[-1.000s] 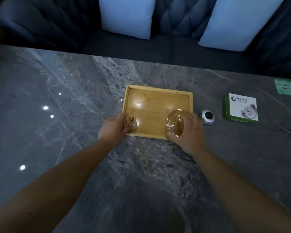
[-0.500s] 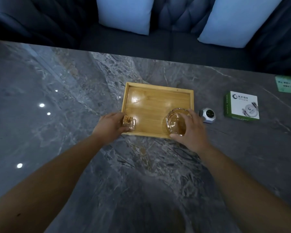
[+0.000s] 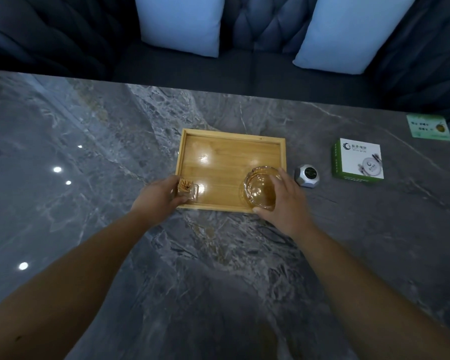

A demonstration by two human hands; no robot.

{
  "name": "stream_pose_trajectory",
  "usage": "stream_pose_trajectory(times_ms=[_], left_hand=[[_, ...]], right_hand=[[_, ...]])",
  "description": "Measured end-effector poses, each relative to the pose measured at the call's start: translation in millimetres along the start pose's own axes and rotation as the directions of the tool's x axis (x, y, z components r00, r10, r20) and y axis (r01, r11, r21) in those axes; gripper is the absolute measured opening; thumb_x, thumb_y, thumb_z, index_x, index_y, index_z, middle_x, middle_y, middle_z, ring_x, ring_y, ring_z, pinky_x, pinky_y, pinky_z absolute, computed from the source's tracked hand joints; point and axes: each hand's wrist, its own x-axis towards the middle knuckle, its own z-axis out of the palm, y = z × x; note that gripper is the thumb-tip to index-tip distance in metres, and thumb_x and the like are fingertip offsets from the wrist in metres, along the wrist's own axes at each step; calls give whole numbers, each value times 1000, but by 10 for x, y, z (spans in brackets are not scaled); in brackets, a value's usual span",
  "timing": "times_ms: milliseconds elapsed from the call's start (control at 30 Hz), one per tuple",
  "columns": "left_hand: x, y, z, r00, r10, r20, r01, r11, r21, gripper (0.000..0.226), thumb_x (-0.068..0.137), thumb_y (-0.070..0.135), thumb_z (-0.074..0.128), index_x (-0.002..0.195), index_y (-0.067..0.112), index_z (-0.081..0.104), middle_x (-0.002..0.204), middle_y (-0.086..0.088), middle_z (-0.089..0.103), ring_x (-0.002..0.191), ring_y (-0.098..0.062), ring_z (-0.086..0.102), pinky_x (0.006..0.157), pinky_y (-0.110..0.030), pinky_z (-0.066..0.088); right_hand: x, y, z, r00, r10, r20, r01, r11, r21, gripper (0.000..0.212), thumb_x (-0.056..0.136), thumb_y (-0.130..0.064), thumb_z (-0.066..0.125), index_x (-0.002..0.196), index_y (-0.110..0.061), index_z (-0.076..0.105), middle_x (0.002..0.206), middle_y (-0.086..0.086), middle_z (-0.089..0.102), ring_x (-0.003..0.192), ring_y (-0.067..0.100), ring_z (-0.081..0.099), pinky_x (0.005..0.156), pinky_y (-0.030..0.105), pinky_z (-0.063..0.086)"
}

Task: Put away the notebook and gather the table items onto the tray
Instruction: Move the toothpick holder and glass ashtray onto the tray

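Marble table (image 3: 89,126) spreads grey under my arms, with the wooden tray (image 3: 231,133) at its middle. My right hand (image 3: 286,203) curls round the glass ashtray (image 3: 260,188) in the tray's near right corner. My left hand (image 3: 156,196) grips the toothpick holder (image 3: 189,189) at its near left corner. Right of the tray lie a green box (image 3: 357,161) and a small call button (image 3: 307,175).

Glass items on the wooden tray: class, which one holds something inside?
The small square toothpick holder at the tray's near left corner, gripped by the left hand. It is packed with toothpicks; the round glass ashtray under the right hand looks empty.
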Motion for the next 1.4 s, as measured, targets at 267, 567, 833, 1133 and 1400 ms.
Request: stream_pose_trajectory(times_ms=[267,567,833,1133,1400], left_hand=[[-22,-40,60,998,15,-53,-17,999,-36,35,83,31,68,114,28,52,99,-2,67,88,-21,60,71,-35,48],[-139,-6,77,998,9,-66,-17,993,-113,55,80,26,73,128,32,46,108,7,64,94,-14,62,78,-35,52],[-296,78,36,991,-39,-128,25,994,-109,76,80,44,69,142,21,31,136,-16,50,121,-29,48,97,-46,42],[-276,834,-27,932,162,-324,-139,986,93,69,85,51,45,135,3,42,141,-19,44,130,-33,37,109,-56,28],[136,1749,463,886,442,-138,-413,889,198,59,88,41,57,133,5,46,138,-15,49,129,-30,40,112,-52,25]], right_hand=[[-75,50,-33,998,-62,-26,62,998,2,91,70,-51,75,142,-14,32,159,4,13,143,26,20,113,49,24],[-102,96,-36,999,-46,-4,46,998,52,96,68,-49,77,145,-19,27,161,5,10,144,27,18,113,49,23],[-278,226,-160,1000,24,-8,-22,993,115,96,72,-59,70,148,-27,21,161,2,5,146,24,11,113,48,19],[-443,471,-310,992,101,-77,-94,991,92,95,79,-64,59,150,-15,20,160,7,14,146,24,10,117,47,19],[-557,885,-541,970,180,-164,-173,983,55,91,80,-65,56,149,-15,23,160,6,14,146,24,12,114,46,19]])
